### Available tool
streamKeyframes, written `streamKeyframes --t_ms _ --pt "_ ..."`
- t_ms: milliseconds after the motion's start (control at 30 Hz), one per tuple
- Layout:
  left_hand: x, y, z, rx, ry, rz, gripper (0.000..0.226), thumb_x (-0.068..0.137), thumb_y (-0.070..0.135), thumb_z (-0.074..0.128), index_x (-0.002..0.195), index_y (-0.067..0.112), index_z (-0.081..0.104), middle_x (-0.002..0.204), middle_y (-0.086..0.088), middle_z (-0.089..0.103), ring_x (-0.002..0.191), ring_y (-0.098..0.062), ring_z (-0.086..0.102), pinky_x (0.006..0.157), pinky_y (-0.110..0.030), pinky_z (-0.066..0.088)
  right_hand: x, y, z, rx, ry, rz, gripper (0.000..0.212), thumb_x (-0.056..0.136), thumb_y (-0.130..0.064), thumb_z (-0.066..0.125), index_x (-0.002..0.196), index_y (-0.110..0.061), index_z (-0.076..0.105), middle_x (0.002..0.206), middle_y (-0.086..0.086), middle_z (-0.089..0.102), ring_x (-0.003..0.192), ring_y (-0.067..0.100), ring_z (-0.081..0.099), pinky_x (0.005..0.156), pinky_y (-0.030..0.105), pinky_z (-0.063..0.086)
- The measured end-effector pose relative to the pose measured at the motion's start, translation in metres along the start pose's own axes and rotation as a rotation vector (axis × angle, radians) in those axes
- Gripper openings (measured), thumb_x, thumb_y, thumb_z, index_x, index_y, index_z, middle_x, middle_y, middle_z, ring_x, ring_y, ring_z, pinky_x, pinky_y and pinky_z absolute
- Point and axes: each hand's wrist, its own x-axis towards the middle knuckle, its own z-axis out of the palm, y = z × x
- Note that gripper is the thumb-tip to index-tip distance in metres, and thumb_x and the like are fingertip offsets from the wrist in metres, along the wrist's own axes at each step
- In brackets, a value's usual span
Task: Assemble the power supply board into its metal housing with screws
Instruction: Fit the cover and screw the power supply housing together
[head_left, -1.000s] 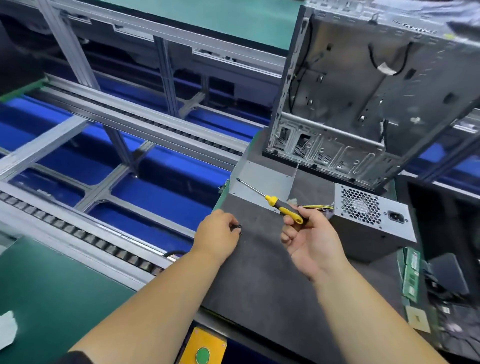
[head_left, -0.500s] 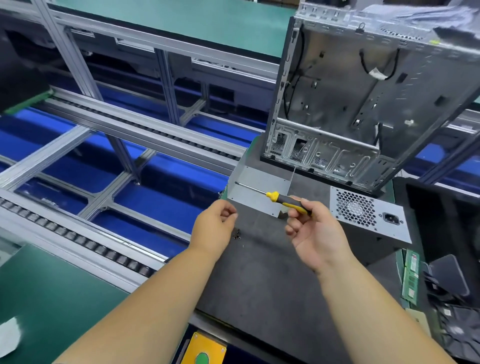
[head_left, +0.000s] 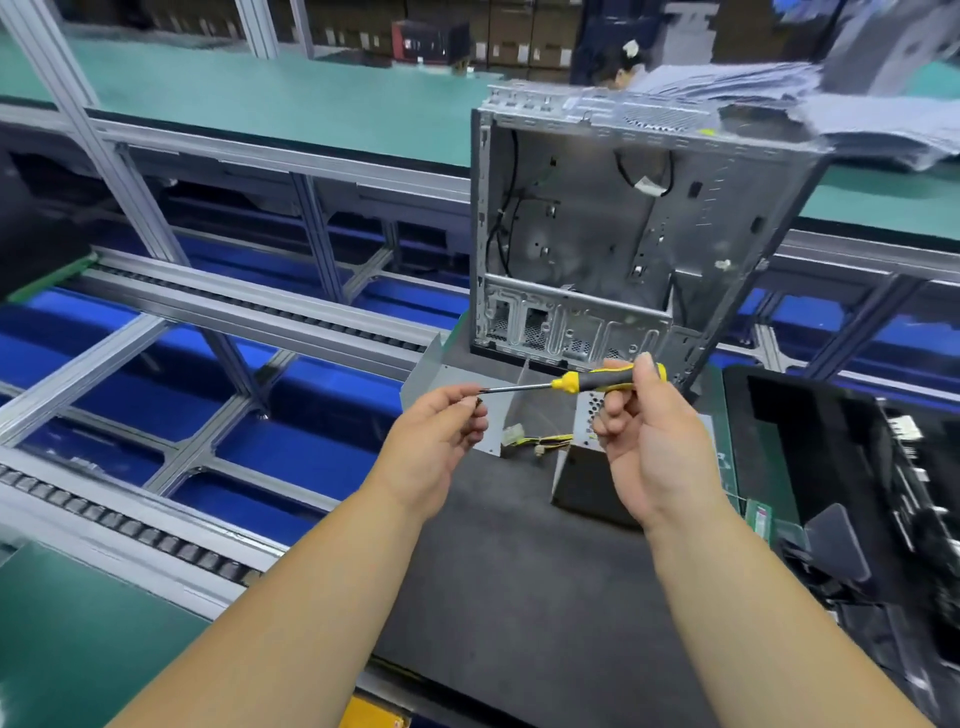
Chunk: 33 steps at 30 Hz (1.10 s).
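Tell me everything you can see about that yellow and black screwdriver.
The screwdriver has a thin, bright metal shaft and a handle that looks like plastic, yellow at the collar and far end, black in between. It is held in the air, nearly level, tip pointing left. The right hand grips the handle with curled fingers and thumb. The tip meets the fingertips of the left hand, which pinch something small and dark there, probably a screw.

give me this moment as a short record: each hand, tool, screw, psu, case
left hand: pinches a small dark screw at the screwdriver tip
right hand: grips the screwdriver by its handle
screwdriver: roughly level, tip pointing toward the left hand
psu: on the dark mat, partly hidden by the right hand
case: upright, open side facing the camera, behind the hands
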Motion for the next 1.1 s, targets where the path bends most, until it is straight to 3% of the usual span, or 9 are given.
streamKeyframes --t_ms 233,400,700,1100 --pt "-0.012 -0.004 0.042 -0.004 -0.017 0.019 0.02 0.102 0.006 0.043 0.094 0.008 0.062 0.074 0.001 0.06 0.066 -0.007 0.057 0.067 -0.016 0.051 -0.014 -0.031 -0.02 -0.12 -0.002 -0.113 0.028 0.102 -0.027 0.05 0.088 -0.014 0.07 0.061 -0.003 0.057 0.053 0.006 0.042 0.051 0.016 0.04" --pt "-0.014 -0.011 0.061 -0.016 -0.035 0.01 0.022 0.102 0.008 0.044 0.094 0.011 0.064 0.07 0.005 0.062 0.064 -0.005 0.058 0.066 -0.017 0.052 -0.021 -0.048 -0.031 -0.156 0.022 -0.107 0.026 0.102 -0.026 0.05 0.095 -0.009 0.068 0.062 0.0 0.053 0.054 0.006 0.042 0.05 0.015 0.04" --pt "-0.018 -0.023 0.084 -0.052 -0.062 -0.014 0.021 0.102 0.009 0.046 0.092 0.012 0.065 0.069 0.006 0.065 0.063 -0.004 0.059 0.064 -0.017 0.052 -0.028 -0.066 -0.051 -0.182 0.002 -0.134 0.027 0.104 -0.027 0.046 0.094 -0.012 0.067 0.062 -0.007 0.064 0.055 0.006 0.041 0.055 0.016 0.041" --pt "-0.025 -0.027 0.109 -0.025 -0.085 -0.025 0.02 0.101 0.01 0.048 0.092 0.011 0.067 0.074 0.002 0.064 0.065 -0.006 0.06 0.063 -0.018 0.052 -0.026 -0.079 -0.079 -0.108 0.04 -0.131 0.025 0.102 -0.026 0.049 0.096 -0.01 0.067 0.061 -0.005 0.058 0.054 0.005 0.044 0.051 0.015 0.043"
